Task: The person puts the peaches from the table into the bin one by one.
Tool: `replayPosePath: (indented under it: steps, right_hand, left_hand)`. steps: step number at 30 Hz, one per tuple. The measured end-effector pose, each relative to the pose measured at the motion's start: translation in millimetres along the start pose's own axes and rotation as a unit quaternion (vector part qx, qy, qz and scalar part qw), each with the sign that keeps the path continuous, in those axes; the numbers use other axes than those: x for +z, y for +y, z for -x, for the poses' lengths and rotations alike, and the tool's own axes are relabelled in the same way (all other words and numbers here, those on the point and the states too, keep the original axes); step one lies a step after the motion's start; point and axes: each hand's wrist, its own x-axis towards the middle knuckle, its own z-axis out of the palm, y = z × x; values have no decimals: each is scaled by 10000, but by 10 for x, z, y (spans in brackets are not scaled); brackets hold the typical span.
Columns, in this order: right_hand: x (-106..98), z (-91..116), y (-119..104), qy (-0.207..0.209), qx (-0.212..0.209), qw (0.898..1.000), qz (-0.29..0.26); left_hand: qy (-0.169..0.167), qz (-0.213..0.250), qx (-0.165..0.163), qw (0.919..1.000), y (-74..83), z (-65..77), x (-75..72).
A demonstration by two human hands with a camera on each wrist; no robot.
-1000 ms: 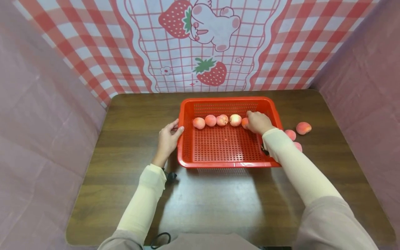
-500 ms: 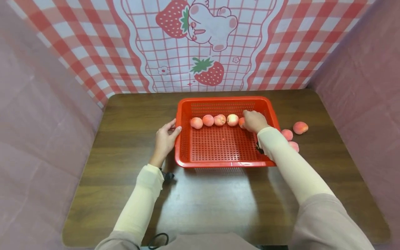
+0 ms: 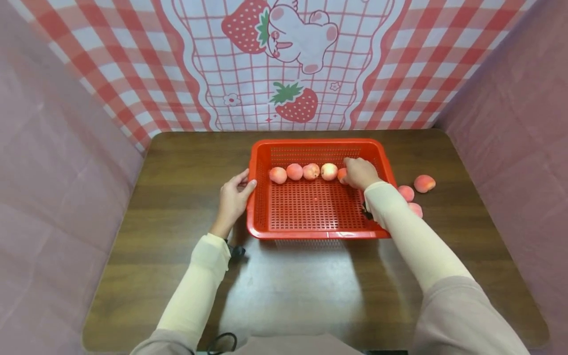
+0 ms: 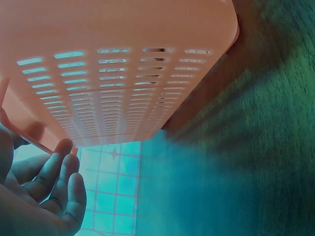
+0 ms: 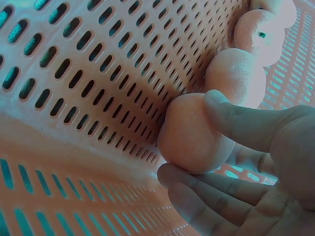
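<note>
A red plastic basket (image 3: pixel 316 234) with slotted walls and floor stands on the table. Along its far wall runs a row of several peaches (image 3: pixel 295 171). My right hand (image 3: pixel 361 173) reaches inside and holds the row's rightmost peach (image 5: pixel 189 132); the right wrist view has the thumb on one side of it and fingers on the other. This peach rests by the slotted wall, right beside its neighbour (image 5: pixel 235 76). At the left end, my left hand (image 3: pixel 234 199) grips the basket's rim, fingers bent beneath the lip in the left wrist view.
Outside the basket's right end lie 3 more peaches, one peach (image 3: pixel 424 183) farther right and two close to the right sleeve (image 3: pixel 417 236). A checked strawberry cloth (image 3: pixel 293 64) hangs behind the brown table (image 3: pixel 177 162). A black cable loop (image 3: pixel 223 340) is at the front edge.
The whole head view has shifted slightly. My right hand stays at the rightmost peach and my left at the rim; the peaches keep their places.
</note>
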Motion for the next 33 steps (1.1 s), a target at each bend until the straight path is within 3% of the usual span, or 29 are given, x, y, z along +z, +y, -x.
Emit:
replayPosePath:
  steps: [25, 33]
  right_hand:
    - [-17, -23, 10, -98, 0, 9999, -62]
    - [-17, -23, 1, -177, -45, 9998, -114]
  left_hand:
    - [6, 208, 74, 9998, -30, -8, 14]
    - [-56, 105, -44, 9999, -16, -7, -7]
